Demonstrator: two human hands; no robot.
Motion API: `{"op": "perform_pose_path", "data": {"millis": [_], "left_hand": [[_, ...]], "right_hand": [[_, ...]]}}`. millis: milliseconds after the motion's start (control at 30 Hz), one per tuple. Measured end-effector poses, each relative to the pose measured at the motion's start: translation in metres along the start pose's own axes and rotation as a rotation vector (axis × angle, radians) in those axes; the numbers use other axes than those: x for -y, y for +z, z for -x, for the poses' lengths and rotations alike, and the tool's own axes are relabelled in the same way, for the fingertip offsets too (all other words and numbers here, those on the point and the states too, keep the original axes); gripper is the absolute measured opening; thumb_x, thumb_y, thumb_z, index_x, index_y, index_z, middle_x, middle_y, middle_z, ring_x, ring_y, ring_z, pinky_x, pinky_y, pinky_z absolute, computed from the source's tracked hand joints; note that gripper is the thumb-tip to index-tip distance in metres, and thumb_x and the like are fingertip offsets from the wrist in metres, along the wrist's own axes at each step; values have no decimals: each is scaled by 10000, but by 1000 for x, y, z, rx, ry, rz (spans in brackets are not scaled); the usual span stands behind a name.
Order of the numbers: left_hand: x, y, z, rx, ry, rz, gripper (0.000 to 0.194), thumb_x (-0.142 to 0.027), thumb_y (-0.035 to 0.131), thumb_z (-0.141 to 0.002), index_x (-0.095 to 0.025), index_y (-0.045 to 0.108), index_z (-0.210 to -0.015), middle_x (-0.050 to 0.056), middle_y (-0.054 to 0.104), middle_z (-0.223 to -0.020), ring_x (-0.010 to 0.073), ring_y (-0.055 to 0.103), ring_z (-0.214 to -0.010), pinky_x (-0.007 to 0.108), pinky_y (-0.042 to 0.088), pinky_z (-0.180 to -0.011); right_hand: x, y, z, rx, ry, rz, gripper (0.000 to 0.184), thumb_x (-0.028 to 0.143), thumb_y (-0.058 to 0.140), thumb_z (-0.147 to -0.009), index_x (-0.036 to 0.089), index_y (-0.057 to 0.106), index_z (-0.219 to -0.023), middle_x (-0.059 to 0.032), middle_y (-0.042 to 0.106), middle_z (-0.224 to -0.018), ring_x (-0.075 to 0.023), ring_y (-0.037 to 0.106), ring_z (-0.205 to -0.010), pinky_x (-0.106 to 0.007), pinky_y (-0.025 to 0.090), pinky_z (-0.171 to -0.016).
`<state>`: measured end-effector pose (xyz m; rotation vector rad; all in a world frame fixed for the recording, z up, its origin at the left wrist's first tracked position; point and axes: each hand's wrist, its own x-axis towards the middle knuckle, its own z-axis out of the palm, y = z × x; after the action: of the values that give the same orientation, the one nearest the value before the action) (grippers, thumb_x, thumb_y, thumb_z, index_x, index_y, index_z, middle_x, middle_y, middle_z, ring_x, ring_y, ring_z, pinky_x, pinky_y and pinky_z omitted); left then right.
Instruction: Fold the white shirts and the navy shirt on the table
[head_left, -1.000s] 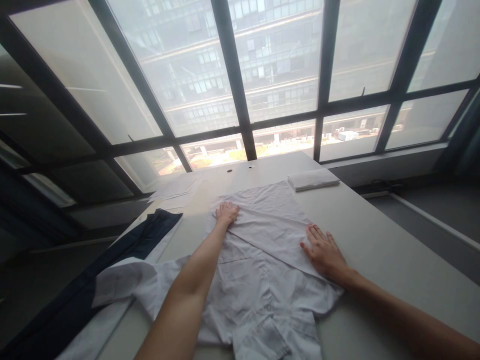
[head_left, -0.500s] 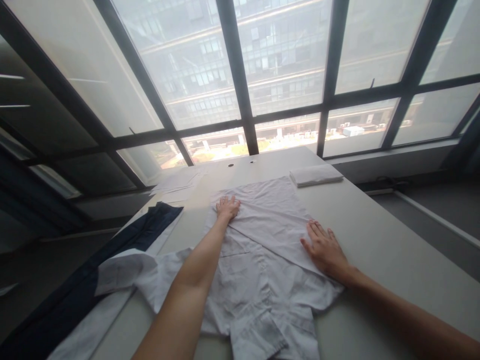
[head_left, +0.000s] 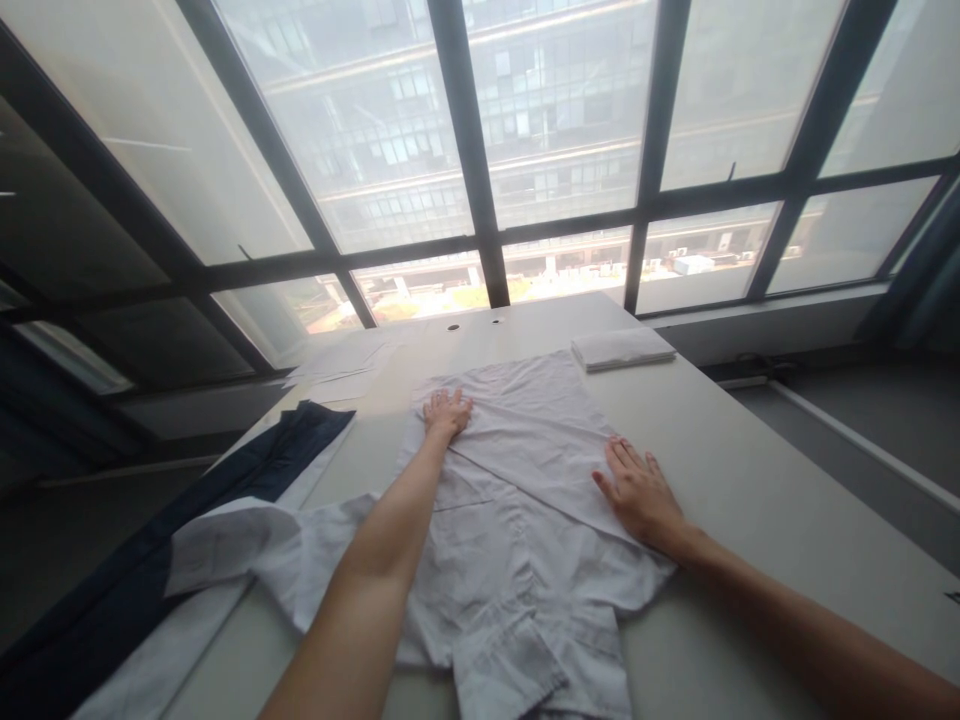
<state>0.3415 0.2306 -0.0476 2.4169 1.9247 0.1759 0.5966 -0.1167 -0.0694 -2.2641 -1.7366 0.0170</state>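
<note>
Bright windows past the far end of a pale tabletop, white shirt smack in the middle, long axis roughly 12 to 6 o'clock. Left hand is on its 11 o'clock corner, right hand on its 3 o'clock edge, so the left's nearer the far edge. Grip-wise, both look spread flat, nothing clutched. One sleeve pokes toward 9 o'clock over dark fabric; folded white cloth sits apart at 1 o'clock.

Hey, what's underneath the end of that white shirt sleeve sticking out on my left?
Dark navy cloth and white cloth show around the sleeve end, which overlaps them. Whatever is directly beneath it is covered, so I can't see that.
</note>
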Motion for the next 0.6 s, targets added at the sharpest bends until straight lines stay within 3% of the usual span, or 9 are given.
{"op": "perform_pose_path", "data": {"millis": [333, 467, 600], "left_hand": [[-4, -8, 6, -59, -13, 104, 617, -576, 399, -964, -280, 484, -1498, 88, 345, -1626, 345, 231, -1516, 566, 177, -1206], [-11, -29, 13, -180, 11, 166, 563, -476, 362, -1008, -190, 514, -1468, 148, 419, -1575, 334, 270, -1504, 569, 178, -1208], [-8, -65, 23, -185, 143, 223, 475, -348, 475, -970, -149, 593, -1386, 136, 584, -1441, 265, 504, -1367, 397, 341, -1168]], "right_hand": [[0, -2, 0, 4, 2, 1, 656, 485, 264, -1045, 74, 371, -1545, -165, 286, -1637, -284, 216, -1530, -556, 161, -1216], [3, -4, 1, 13, 3, -3, 647, 473, 284, -1044, 75, 370, -1546, -167, 289, -1636, -280, 215, -1531, -546, 161, -1219], [3, -5, 1, 16, 5, -19, 637, 464, 289, -1042, 80, 378, -1543, -172, 292, -1634, -284, 218, -1530, -553, 166, -1217]]}}
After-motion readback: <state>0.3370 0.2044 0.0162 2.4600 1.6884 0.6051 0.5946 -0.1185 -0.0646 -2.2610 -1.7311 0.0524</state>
